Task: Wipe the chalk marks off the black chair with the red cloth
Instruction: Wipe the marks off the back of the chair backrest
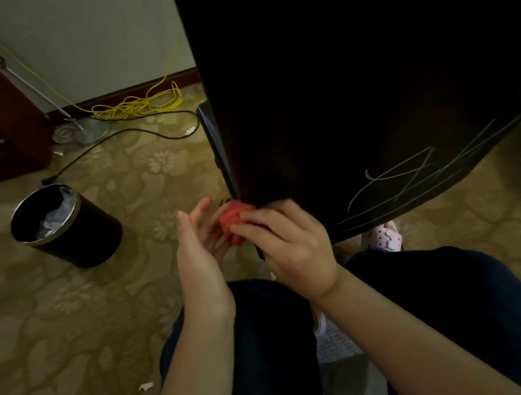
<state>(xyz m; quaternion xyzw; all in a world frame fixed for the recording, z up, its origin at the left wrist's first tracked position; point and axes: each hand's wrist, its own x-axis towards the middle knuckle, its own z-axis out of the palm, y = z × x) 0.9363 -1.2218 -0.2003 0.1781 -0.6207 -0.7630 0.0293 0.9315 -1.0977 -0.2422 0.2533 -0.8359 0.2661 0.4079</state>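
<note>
- The red cloth [234, 223] is bunched into a small wad between the person's two hands, just at the lower left corner of the black chair [352, 76] and touching its edge.
- The right hand [292, 249] grasps the cloth: its fingers are curled over the top of the wad and pinch it from the right side.
- The left hand [197, 253] is released, with straight fingers spread beside the cloth on its left. Whether the fingertips actually touch the fabric cannot be told.
- The chair's broad dark panel fills the upper right of the view and tilts toward the person.
- White chalk marks [421, 172] run across the panel's lower right part as long slanting strokes and a loop. They lie to the right of the hands, apart from the cloth.
- Below the hands are the person's legs in dark trousers [445, 304], and a pink dotted slipper [383, 239] shows under the chair's lower edge.
- A patterned tan carpet [48, 322] covers the floor, with a small white scrap [145, 386] lying on it near the left forearm.
- A black waste bin [78, 236] with a metal rim stands to the left, well apart from the hands, with pale crumpled material inside.
- Farther back, a black cord [123, 136] crosses the carpet and a coiled yellow cable [138, 106] lies by the wall.
</note>
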